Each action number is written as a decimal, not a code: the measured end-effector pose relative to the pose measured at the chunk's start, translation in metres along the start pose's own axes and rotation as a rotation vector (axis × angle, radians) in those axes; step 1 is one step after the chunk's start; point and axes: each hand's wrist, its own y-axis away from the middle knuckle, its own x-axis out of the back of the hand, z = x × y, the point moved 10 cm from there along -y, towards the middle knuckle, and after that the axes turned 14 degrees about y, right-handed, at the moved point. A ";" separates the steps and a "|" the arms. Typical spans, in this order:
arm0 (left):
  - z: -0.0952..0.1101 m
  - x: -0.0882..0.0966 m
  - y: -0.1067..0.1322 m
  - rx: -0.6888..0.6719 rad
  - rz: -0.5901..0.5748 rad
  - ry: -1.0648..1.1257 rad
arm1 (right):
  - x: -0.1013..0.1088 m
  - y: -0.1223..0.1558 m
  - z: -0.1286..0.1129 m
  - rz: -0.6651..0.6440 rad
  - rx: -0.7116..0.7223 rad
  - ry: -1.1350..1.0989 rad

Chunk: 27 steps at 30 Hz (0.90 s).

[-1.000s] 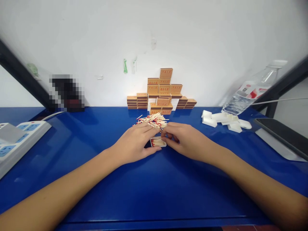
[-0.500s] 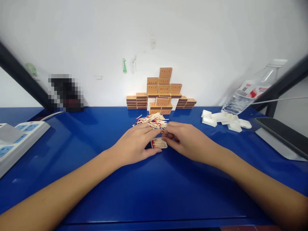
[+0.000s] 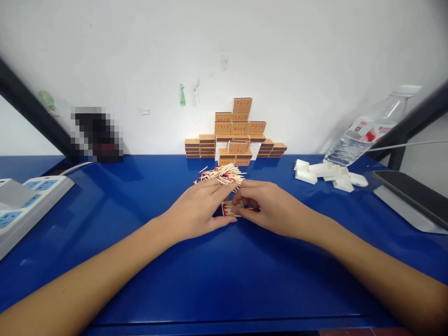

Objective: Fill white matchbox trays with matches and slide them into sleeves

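Both my hands meet at the middle of the blue table (image 3: 217, 280) around a small white matchbox tray (image 3: 229, 209) filled with red-tipped matches. My left hand (image 3: 199, 210) cups the tray from the left, fingers curled over its far side and thumb at its near edge. From the right, my right hand (image 3: 264, 205) grips the tray, fingers closed over its end, so most of the tray is hidden. Just beyond the fingers lies a loose pile of matches (image 3: 224, 173).
Stacked tan matchboxes (image 3: 240, 133) stand against the white wall. Several empty white trays (image 3: 325, 173) lie at the right, beside a tilted plastic water bottle (image 3: 367, 135) and a dark phone (image 3: 413, 196). A white power strip (image 3: 24, 200) sits at the left edge.
My right hand's fingers have closed further over the tray, covering more of it. Both hands stay in place at the table's middle.
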 end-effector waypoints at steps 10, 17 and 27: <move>0.003 0.001 0.000 -0.045 0.019 -0.028 | 0.004 -0.002 -0.001 -0.027 0.052 0.004; 0.004 0.001 0.000 -0.029 0.007 -0.019 | -0.002 -0.001 -0.006 -0.053 0.074 -0.022; 0.000 0.000 0.000 -0.002 0.001 -0.010 | -0.004 -0.002 -0.001 -0.068 0.015 -0.085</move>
